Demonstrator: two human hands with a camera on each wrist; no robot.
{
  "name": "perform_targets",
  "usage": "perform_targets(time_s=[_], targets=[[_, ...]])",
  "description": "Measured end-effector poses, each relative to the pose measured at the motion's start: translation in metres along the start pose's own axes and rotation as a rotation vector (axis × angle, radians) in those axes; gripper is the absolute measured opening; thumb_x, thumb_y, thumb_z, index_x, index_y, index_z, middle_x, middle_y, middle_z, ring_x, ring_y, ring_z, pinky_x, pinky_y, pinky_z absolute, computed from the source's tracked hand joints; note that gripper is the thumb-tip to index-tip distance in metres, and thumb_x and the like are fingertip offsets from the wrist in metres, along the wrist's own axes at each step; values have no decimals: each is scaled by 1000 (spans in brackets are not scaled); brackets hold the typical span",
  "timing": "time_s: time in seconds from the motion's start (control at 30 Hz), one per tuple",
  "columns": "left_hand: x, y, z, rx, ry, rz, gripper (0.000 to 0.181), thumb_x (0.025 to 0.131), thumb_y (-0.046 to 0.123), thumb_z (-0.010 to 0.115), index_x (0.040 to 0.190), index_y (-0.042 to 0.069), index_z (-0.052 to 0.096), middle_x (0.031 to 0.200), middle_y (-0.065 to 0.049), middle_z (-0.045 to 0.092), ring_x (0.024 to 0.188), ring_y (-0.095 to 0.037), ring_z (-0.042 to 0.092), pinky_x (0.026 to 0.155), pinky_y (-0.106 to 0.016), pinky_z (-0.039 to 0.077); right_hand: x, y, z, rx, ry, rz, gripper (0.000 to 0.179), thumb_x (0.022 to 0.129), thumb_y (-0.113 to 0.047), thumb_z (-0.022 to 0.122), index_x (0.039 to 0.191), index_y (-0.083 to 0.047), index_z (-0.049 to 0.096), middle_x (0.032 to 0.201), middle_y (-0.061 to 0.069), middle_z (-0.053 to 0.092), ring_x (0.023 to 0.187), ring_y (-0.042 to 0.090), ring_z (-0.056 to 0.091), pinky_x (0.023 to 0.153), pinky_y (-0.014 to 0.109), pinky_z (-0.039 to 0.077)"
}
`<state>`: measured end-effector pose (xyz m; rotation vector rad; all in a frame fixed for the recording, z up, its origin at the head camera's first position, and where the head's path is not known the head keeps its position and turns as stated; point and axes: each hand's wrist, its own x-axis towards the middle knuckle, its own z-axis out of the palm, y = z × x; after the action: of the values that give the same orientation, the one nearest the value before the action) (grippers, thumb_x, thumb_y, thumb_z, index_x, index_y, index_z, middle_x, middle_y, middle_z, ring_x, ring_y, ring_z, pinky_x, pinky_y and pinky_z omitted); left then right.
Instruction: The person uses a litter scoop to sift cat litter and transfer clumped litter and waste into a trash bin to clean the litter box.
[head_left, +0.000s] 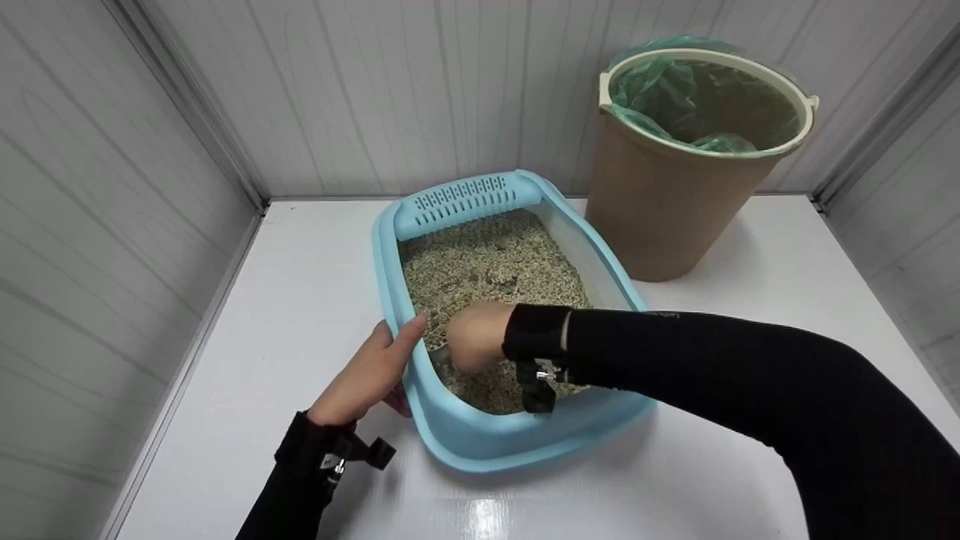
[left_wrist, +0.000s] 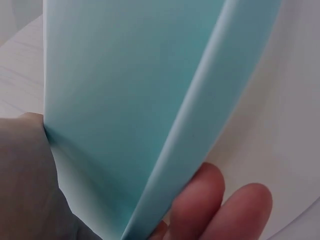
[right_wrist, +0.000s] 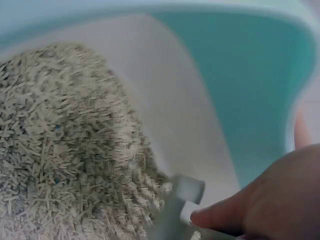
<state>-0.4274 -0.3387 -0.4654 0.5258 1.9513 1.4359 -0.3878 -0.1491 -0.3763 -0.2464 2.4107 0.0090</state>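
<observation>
A light blue litter box [head_left: 517, 442] stands tilted a little to one side on the white table, filled with pale pellet litter [head_left: 495, 259] that has a few darker clumps. My left hand [head_left: 367, 375] grips its left rim, thumb over the top; in the left wrist view two fingertips [left_wrist: 200, 200] show beneath the lip. Inside the box, low over the litter's near left part, my right hand [head_left: 476, 337] holds a grey litter scoop [right_wrist: 172, 215]. The right wrist view shows the thumb on the scoop's handle; the scoop's lower end is out of frame.
Behind the box to the right stands a tall brown bin [head_left: 652, 217] lined with a green plastic bag [head_left: 652, 82]. Ribbed grey walls [head_left: 360, 90] enclose the white table [head_left: 315, 270] at the back and both sides.
</observation>
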Motion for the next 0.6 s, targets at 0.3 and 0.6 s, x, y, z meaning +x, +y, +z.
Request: perform_targets(time_s=[0.3,0.6], targets=[[-1,-1,-5,-1,4,-9,74,112,70,53,146,5,40,100,-25,71,61,-37,76,54,-61,65,51,15,0,149,173,-23,48,116,-17,56,69,-17,48,77,2,46,65,19,37,63,32,34],[-2,1,-1,8,2,8,77,112,68,53,156,6,36,104,-26,71,63,-38,77,53,-63,64,94,34,6,384,280,-68,50,115,-4,54,70,-17,37,68,-1,26,61,16,19,62,33,23]])
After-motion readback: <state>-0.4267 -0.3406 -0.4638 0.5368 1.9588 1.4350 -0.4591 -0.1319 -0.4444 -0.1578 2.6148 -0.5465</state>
